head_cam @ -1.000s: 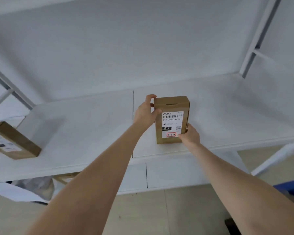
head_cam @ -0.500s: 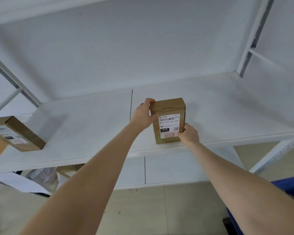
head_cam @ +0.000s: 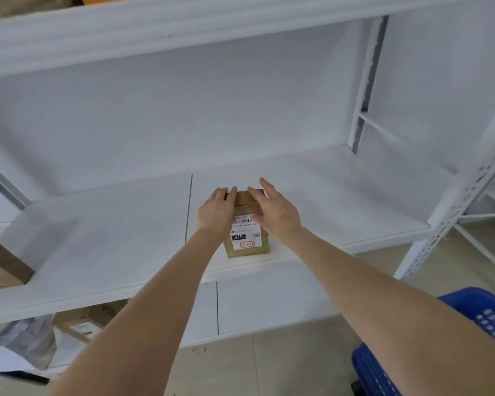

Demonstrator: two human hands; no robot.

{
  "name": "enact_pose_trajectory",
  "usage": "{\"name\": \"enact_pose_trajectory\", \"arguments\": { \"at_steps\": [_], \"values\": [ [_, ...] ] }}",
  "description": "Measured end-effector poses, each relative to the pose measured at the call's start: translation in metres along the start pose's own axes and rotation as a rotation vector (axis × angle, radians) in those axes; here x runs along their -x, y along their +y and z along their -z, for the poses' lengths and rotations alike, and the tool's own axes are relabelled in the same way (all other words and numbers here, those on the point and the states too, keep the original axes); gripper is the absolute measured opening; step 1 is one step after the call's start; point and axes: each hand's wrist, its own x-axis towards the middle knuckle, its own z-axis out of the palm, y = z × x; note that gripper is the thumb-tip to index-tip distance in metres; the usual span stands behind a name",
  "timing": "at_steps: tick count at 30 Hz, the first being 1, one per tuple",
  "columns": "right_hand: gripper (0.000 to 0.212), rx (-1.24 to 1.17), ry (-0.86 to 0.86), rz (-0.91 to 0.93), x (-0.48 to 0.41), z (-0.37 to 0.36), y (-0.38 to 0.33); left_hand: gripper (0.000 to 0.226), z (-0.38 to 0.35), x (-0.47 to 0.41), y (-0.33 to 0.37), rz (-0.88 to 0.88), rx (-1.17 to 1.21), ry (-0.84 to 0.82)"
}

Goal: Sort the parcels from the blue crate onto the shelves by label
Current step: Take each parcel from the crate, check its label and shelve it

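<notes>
The small brown cardboard parcel point(head_cam: 247, 242) on the white shelf point(head_cam: 97, 238) looked light and rigid, best gripped by its sides. The left hand point(head_cam: 216, 212) rested straight fingers on it; the right hand point(head_cam: 277, 214) had its fingers spread.

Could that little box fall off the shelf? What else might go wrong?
1. The parcel sits close to the front edge of the shelf. A bump from the left hand or the right hand might knock it to the floor.
2. The blue crate stands low by the person's right side, so a step back might mean a trip.
</notes>
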Motion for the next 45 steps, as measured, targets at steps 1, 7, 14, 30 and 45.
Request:
{"name": "enact_pose_trajectory", "arguments": {
  "at_steps": [1,7,14,30,45],
  "values": [
    [0.068,0.011,-0.024,-0.005,-0.001,0.0,0.0,0.071,0.0,0.001,0.002,0.006,-0.005,-0.008],
    [0.065,0.036,-0.023,-0.029,-0.008,-0.004,0.003,0.075,0.002,-0.002,0.001,-0.009,-0.047,-0.006],
    [0.066,0.052,0.01,-0.048,-0.027,-0.008,0.01,0.071,-0.005,-0.025,-0.001,-0.031,-0.047,0.006],
    [0.067,0.044,0.027,-0.08,-0.092,-0.02,0.026,0.066,-0.016,-0.091,-0.01,-0.003,-0.027,0.018],
    [0.079,0.034,-0.051,-0.17,-0.085,-0.009,0.017,0.073,-0.01,-0.093,-0.01,0.003,-0.044,-0.013]
  ]
}}
